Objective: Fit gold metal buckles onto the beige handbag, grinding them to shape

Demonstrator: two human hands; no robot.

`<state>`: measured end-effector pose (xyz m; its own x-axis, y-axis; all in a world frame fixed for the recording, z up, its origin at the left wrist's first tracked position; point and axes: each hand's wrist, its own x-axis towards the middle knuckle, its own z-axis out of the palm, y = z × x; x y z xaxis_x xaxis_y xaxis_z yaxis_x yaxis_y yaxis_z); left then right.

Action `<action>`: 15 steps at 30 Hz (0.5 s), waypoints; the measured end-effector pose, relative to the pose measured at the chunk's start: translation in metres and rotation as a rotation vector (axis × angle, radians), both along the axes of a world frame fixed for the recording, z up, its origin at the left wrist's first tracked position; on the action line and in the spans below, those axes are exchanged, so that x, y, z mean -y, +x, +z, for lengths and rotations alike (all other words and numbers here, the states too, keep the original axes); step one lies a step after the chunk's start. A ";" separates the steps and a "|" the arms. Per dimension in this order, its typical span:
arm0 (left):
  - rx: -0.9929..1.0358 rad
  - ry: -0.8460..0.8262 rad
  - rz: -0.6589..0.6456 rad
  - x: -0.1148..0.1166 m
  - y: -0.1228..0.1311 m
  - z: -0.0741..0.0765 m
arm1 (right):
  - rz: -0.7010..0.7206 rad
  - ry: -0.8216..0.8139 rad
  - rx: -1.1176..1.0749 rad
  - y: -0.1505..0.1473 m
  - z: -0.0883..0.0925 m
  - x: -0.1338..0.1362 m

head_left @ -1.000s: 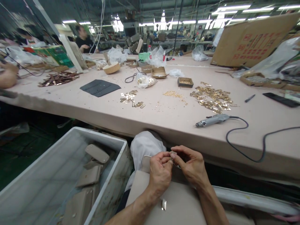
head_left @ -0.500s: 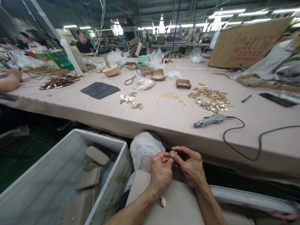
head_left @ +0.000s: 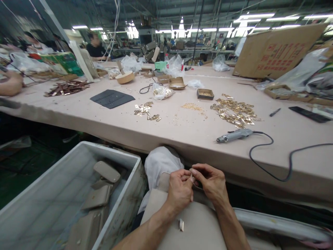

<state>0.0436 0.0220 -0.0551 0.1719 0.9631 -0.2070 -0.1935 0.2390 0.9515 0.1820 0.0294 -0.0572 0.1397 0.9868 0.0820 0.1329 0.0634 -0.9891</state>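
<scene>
My left hand (head_left: 180, 189) and my right hand (head_left: 211, 182) meet below the table's edge, fingertips pinched together on a small part (head_left: 191, 177) at the top of a beige leather bag (head_left: 197, 227) lying on my lap. What the small part is I cannot make out. A small metal clasp (head_left: 181, 225) sits on the bag's face between my forearms. A white cloth (head_left: 160, 163) shows just behind the bag.
A white bin (head_left: 111, 154) at my left holds several beige bags (head_left: 100, 196). On the pink table (head_left: 182, 133) lie an electric screwdriver (head_left: 233, 135) with its cord, a pile of gold fittings (head_left: 235, 111), smaller gold pieces (head_left: 145, 110), a dark leather sheet (head_left: 111, 98) and cardboard boxes (head_left: 277, 48). Other people sit far left.
My fingers have shifted slightly on the small part and both hands sit a little lower. The camera view has drifted a bit; nothing else has moved.
</scene>
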 end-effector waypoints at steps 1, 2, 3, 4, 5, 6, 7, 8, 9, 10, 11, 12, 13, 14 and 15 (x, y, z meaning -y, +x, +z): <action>0.004 -0.003 -0.003 0.000 0.000 0.000 | -0.002 -0.011 -0.027 -0.001 -0.001 0.000; 0.007 -0.007 -0.004 0.000 0.000 -0.001 | -0.003 -0.024 -0.059 -0.001 -0.002 0.000; 0.008 -0.012 -0.003 0.000 0.000 -0.001 | -0.003 -0.034 -0.093 -0.002 -0.004 0.000; 0.006 -0.017 -0.003 0.000 0.001 -0.001 | -0.006 -0.039 -0.129 -0.003 -0.005 0.000; 0.001 -0.020 0.001 0.000 0.001 -0.001 | -0.008 -0.039 -0.161 -0.003 -0.007 0.000; -0.004 -0.022 0.006 0.000 0.001 -0.001 | -0.012 -0.035 -0.189 -0.004 -0.008 -0.001; -0.008 -0.023 0.009 0.001 0.002 -0.001 | -0.019 -0.030 -0.211 -0.005 -0.009 -0.001; -0.007 -0.023 0.006 0.001 0.002 -0.001 | -0.029 -0.027 -0.224 -0.005 -0.010 -0.002; -0.005 -0.024 0.001 0.001 0.002 -0.001 | -0.040 -0.027 -0.226 -0.005 -0.011 -0.003; 0.001 -0.026 -0.003 0.001 0.002 -0.001 | -0.052 -0.028 -0.220 -0.005 -0.012 -0.005; 0.007 -0.030 -0.006 0.001 0.001 -0.001 | -0.059 -0.027 -0.212 -0.005 -0.012 -0.006; 0.012 -0.035 -0.006 0.001 0.001 -0.002 | -0.059 -0.024 -0.206 -0.004 -0.012 -0.007; 0.011 -0.041 -0.001 0.001 0.001 -0.002 | -0.050 -0.021 -0.206 -0.004 -0.012 -0.007; 0.004 -0.046 0.008 0.000 0.001 -0.002 | -0.036 -0.017 -0.214 -0.004 -0.012 -0.008; -0.005 -0.047 0.016 0.000 0.000 -0.002 | -0.018 -0.016 -0.227 -0.004 -0.011 -0.008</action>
<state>0.0439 0.0219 -0.0570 0.1551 0.9550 -0.2528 -0.1935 0.2803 0.9402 0.1778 0.0371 -0.0686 0.1701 0.9850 0.0305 -0.0920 0.0467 -0.9947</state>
